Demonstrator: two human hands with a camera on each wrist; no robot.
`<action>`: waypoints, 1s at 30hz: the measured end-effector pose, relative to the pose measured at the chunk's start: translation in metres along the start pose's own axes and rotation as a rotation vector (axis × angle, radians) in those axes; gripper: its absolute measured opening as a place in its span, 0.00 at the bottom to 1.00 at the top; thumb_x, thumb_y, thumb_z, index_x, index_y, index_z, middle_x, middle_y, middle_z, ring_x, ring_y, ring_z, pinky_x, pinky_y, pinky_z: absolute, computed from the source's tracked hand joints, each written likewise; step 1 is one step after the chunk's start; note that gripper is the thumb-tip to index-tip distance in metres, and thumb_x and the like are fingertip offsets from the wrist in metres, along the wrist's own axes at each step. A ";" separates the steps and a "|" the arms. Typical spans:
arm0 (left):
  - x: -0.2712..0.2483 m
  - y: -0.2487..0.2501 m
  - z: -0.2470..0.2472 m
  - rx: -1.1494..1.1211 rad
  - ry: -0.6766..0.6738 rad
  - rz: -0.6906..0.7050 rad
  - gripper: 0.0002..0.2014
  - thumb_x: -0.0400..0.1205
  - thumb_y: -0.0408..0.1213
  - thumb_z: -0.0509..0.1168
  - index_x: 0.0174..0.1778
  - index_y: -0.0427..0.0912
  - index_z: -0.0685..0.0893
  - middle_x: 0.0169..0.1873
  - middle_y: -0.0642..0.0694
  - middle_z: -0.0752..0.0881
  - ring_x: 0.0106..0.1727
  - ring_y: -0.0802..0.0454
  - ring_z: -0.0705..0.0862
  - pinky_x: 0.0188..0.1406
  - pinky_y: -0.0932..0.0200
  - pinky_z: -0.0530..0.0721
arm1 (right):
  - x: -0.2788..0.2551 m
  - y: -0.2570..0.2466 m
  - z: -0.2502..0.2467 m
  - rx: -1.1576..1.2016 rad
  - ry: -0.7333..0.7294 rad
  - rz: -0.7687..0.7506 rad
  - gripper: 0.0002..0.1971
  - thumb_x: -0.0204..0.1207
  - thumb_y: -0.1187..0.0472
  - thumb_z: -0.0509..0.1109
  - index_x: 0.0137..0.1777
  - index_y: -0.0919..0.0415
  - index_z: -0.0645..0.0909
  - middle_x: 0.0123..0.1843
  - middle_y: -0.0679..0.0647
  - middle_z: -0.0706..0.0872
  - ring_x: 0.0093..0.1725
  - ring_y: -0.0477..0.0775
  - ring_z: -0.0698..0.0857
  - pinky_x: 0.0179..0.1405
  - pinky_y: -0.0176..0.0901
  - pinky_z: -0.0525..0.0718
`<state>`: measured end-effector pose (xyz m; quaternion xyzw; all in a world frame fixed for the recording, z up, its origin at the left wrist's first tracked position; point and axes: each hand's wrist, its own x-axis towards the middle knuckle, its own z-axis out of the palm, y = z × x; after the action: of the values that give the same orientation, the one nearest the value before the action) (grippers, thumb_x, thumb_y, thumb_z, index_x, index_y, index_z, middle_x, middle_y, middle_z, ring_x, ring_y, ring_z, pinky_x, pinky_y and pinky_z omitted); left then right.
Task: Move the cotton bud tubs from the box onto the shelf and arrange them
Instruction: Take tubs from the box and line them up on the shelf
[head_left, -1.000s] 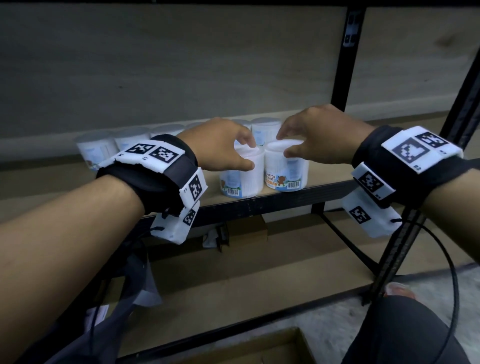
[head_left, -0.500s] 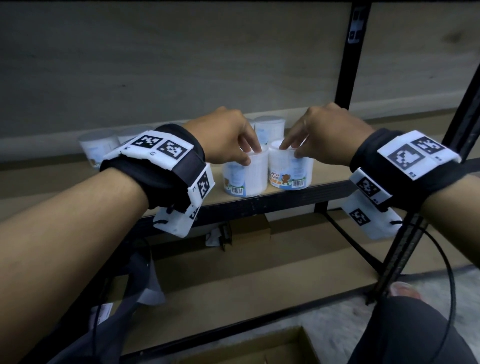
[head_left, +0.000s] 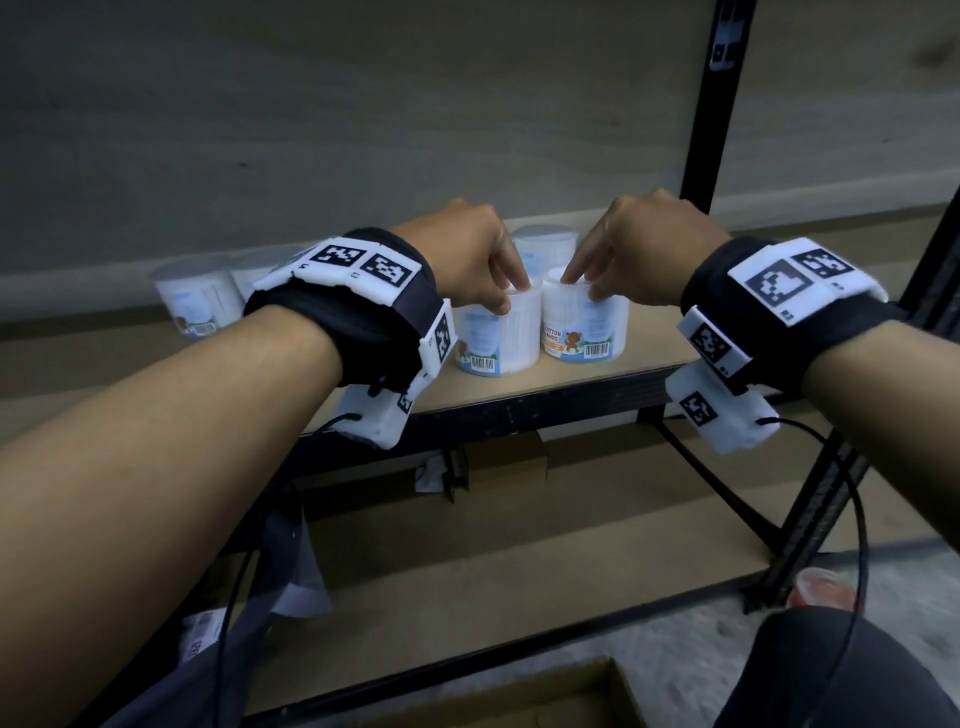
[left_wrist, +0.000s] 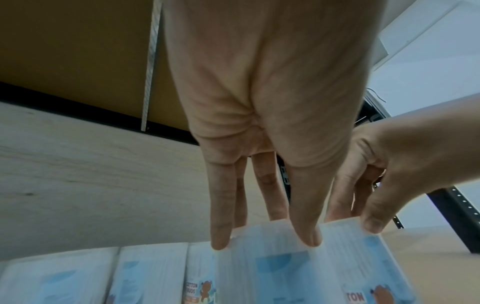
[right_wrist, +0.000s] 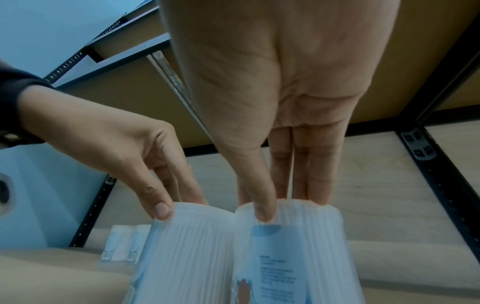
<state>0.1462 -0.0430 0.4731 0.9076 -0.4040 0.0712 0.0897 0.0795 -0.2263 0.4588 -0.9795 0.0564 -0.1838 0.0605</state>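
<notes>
Left hand (head_left: 470, 260): its grip is a fingertip pinch on the rim of the left translucent white ribbed plastic tub with a blue label (head_left: 496, 338), thumb on the near wall and fingers over the lid edge, as the left wrist view confirms. Right hand (head_left: 641, 249): its grip is the same kind of pinch on the right translucent white ribbed tub marked "COTTON BUDS" with a bear picture (head_left: 584, 327), thumb on the front and fingers reaching over the top.

Both tubs stand upright at centre frame, touching or all but touching each other, close to the front edge of the light wooden shelf board with a black metal frame (head_left: 597, 374). Behind them, centre frame, stands another translucent tub (head_left: 545, 244); further tubs of the same kind (head_left: 192, 296) form a row along the back towards the left of the frame, partly hidden by the left wrist.

Step in hand, as judged: placing and aligning the pair on the shelf, not fetching. The next move calls for a light sideways or rearward nudge to square the two with the back row, then letting go cleanly without tipping them. A corner of the brown cardboard box (head_left: 545, 696) shows at the bottom edge; its contents are out of view.
</notes>
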 end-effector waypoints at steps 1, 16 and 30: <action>0.003 0.000 0.000 0.000 -0.006 -0.004 0.17 0.75 0.40 0.78 0.61 0.52 0.91 0.54 0.52 0.91 0.55 0.58 0.86 0.56 0.62 0.80 | 0.003 0.000 0.002 -0.001 0.001 0.005 0.14 0.68 0.62 0.82 0.47 0.41 0.91 0.40 0.41 0.88 0.48 0.45 0.84 0.53 0.44 0.84; 0.048 -0.016 0.012 0.014 -0.006 -0.024 0.18 0.75 0.38 0.78 0.62 0.50 0.91 0.55 0.50 0.91 0.59 0.55 0.87 0.58 0.63 0.79 | 0.048 0.015 0.027 -0.032 0.038 0.016 0.16 0.67 0.65 0.80 0.49 0.42 0.91 0.46 0.44 0.90 0.49 0.49 0.87 0.47 0.39 0.82; 0.071 -0.032 0.021 -0.009 0.026 -0.042 0.18 0.75 0.38 0.78 0.62 0.50 0.91 0.56 0.51 0.91 0.59 0.56 0.86 0.60 0.64 0.79 | 0.068 0.028 0.040 -0.022 0.072 -0.036 0.16 0.70 0.66 0.79 0.54 0.46 0.91 0.51 0.47 0.91 0.53 0.51 0.87 0.58 0.44 0.84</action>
<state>0.2183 -0.0780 0.4636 0.9144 -0.3840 0.0793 0.1007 0.1549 -0.2596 0.4418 -0.9737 0.0431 -0.2192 0.0446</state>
